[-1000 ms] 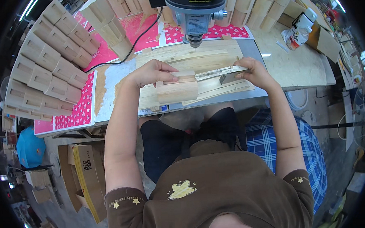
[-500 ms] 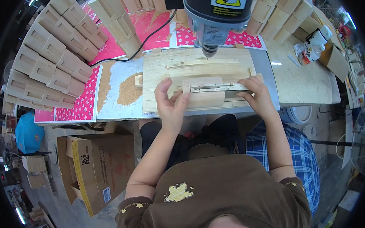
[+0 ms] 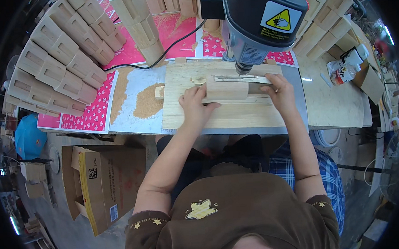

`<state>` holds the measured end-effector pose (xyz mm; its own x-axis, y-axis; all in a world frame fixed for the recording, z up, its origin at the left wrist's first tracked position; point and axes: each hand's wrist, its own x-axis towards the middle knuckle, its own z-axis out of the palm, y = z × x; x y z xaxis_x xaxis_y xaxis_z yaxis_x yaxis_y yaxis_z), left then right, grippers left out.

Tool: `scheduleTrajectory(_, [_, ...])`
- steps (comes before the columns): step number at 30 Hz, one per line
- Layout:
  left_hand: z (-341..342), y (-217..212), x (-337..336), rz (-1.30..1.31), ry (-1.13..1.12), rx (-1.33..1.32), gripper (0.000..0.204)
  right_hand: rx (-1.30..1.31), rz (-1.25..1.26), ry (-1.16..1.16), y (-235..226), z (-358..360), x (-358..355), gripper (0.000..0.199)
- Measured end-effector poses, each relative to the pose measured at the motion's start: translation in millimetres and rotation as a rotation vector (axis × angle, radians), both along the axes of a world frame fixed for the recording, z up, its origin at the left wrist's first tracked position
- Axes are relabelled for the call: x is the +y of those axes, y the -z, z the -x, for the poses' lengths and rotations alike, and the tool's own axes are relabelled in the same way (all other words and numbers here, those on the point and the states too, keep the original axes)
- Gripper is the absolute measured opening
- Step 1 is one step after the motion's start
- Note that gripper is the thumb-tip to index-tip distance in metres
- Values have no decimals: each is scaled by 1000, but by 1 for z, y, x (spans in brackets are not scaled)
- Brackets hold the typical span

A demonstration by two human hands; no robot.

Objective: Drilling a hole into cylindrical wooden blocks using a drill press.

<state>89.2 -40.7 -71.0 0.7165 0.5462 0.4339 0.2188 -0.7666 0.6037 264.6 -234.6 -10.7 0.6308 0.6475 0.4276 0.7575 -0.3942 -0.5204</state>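
Note:
A pale wooden block [image 3: 227,91] with a rounded face lies crosswise on a wooden base board [image 3: 176,116], under the drill press's chuck [image 3: 243,70]. Along the block's far side runs a narrow slotted metal template [image 3: 240,78]. My left hand [image 3: 195,106] grips the block's left end, fingers at the end and thumb by the near edge. With my right hand [image 3: 280,92] I pinch the template's right end, where a darker piece [image 3: 256,89] juts from the block. The drill tip hangs close over the template; whether it touches cannot be made out.
Stacks of recessed wooden blocks [image 3: 54,60] stand at the left, with more at the back right. A black cord [image 3: 177,44] crosses behind the board. Sawdust [image 3: 148,102] lies to its left. White bottles [image 3: 345,69] stand at the right; a cardboard box [image 3: 108,183] sits below left.
Both hands have moved the block and template away from me, to beneath the chuck. My left hand has shifted from raised fingers to a grip on the block's left end. The view has shifted slightly.

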Motion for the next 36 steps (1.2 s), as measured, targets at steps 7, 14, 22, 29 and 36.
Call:
scheduleTrajectory(7, [3, 7, 20, 56, 194, -24, 59, -18, -148, -120, -24, -12, -2, 37])
scheduleTrajectory(14, [4, -4, 18, -31, 169, -73, 40, 178, -561, 7, -194, -47, 59, 30])
scheduleTrajectory(22, [3, 13, 25, 41, 200, -18, 61, -349, -84, 169, -183, 6, 28, 24])
scheduleTrajectory(29, [5, 16, 25, 20, 177, -31, 60, -158, -389, 49, -95, 61, 3, 12])
scheduleTrajectory(36, [-1, 15, 23, -9, 202, -61, 59, -233, -427, -8, -25, 39, 10, 14])
